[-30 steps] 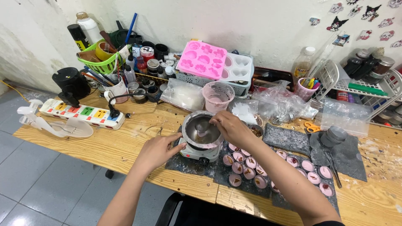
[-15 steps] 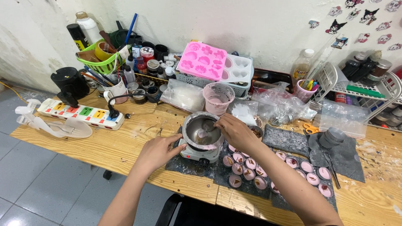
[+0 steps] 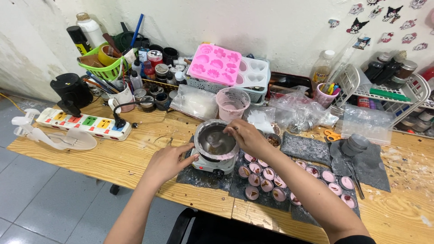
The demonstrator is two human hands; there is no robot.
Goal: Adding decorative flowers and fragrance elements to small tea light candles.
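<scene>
A small metal pot (image 3: 205,135) sits on a little electric heater (image 3: 209,166) near the front of the wooden table (image 3: 113,153). My right hand (image 3: 244,137) is over the pot's right rim, fingers closed on a thin metal stirrer (image 3: 218,138) that dips into the pot. My left hand (image 3: 167,161) lies flat on the table, fingers apart, its tips touching the heater's left side. Several small round cups (image 3: 266,185) of pink and brown filling stand in rows on dark mats just right of the heater.
A pink plastic cup (image 3: 232,104) stands behind the pot. Further back lie pink and white moulds (image 3: 226,68) on a basket, jars, a green basket (image 3: 100,68) and plastic bags. A power strip (image 3: 83,123) lies left; orange scissors (image 3: 332,135) and a white rack (image 3: 389,92) right.
My right hand has shifted slightly over the pot with the stirrer. My left hand stays by the heater.
</scene>
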